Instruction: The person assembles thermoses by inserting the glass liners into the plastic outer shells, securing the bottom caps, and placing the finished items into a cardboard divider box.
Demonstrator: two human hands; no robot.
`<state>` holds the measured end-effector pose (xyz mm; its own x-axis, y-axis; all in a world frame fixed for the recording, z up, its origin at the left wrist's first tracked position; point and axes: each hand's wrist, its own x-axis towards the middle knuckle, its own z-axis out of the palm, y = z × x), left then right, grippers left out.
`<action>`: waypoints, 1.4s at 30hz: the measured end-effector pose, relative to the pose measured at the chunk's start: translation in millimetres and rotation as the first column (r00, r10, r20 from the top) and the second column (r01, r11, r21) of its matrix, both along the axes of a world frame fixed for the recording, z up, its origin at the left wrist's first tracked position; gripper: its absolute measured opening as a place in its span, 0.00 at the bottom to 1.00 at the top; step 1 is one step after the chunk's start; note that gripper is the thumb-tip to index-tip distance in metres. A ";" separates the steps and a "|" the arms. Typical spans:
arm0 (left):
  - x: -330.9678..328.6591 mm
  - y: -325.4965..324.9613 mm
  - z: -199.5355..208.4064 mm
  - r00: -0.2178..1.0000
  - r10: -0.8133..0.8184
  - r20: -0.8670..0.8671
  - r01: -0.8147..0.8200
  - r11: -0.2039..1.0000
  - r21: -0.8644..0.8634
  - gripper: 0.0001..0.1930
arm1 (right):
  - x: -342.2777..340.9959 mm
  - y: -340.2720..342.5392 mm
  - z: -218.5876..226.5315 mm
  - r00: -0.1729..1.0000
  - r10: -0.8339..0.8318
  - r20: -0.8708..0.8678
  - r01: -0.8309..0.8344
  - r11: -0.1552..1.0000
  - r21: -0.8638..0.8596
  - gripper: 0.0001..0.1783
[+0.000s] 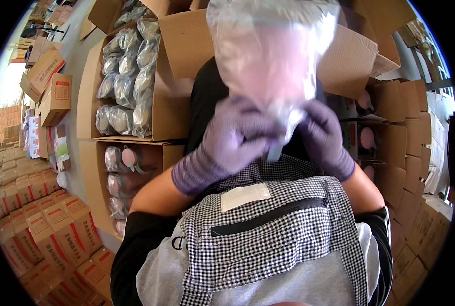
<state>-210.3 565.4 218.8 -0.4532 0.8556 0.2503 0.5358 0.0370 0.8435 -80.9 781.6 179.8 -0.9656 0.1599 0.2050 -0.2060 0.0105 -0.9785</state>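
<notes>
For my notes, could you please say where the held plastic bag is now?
In the head view, the bag is at the upper edge, right of centre, with its lower end between the left hand and the right hand.

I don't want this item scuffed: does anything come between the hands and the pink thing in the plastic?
Yes: the clear bag wraps the pink item, and purple gloves cover the left hand and right hand at its gathered end. Nothing else is visible between them.

Stacked brown cartons (59, 227), lower left.
</notes>
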 end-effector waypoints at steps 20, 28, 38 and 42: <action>57.9 -95.8 -17.4 0.916 -0.004 -0.400 -0.057 0.988 -0.141 0.14 | -29.2 -44.2 44.6 0.692 0.617 -0.375 0.332 0.189 0.924 0.09; 20.9 -83.8 -55.2 0.946 0.043 0.321 0.033 0.973 -0.228 0.15 | 54.3 96.9 78.1 0.670 0.140 -0.729 0.739 -0.028 0.674 0.07; 42.6 22.4 -39.6 0.972 0.055 0.229 0.090 0.810 -0.580 0.08 | 434.4 392.4 80.3 0.051 -0.810 -0.584 0.906 -0.208 0.368 0.25; 34.7 38.0 -39.7 0.981 0.058 0.183 0.072 0.774 -0.630 0.10 | 466.5 382.3 24.8 -0.016 -0.864 -0.503 0.784 -0.323 0.530 0.25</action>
